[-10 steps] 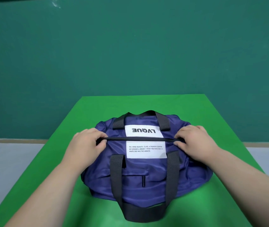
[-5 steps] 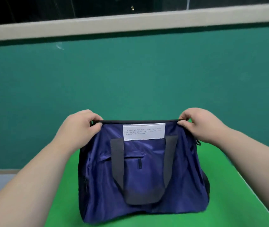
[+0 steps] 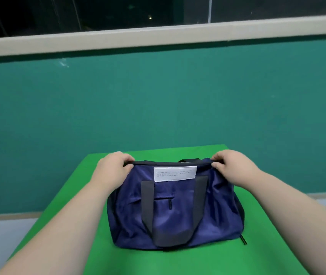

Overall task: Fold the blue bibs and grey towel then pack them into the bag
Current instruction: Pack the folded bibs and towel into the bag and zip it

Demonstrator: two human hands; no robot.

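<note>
We see a dark blue bag point(image 3: 178, 219) standing up on the green counter point(image 3: 198, 261), near its middle. The left hand point(image 3: 112, 171) pinches the top edge of the bag at its left end, with fingers curled over the edge. The right hand point(image 3: 231, 167) pinches the same edge at the right end. A white label point(image 3: 175, 174) sits just under the top edge (we cannot read its small words). A grey strap point(image 3: 169, 238) hangs down the front in a loop, around a little zip pocket point(image 3: 167, 203). Behind the counter is a green wall point(image 3: 158, 106).
</note>
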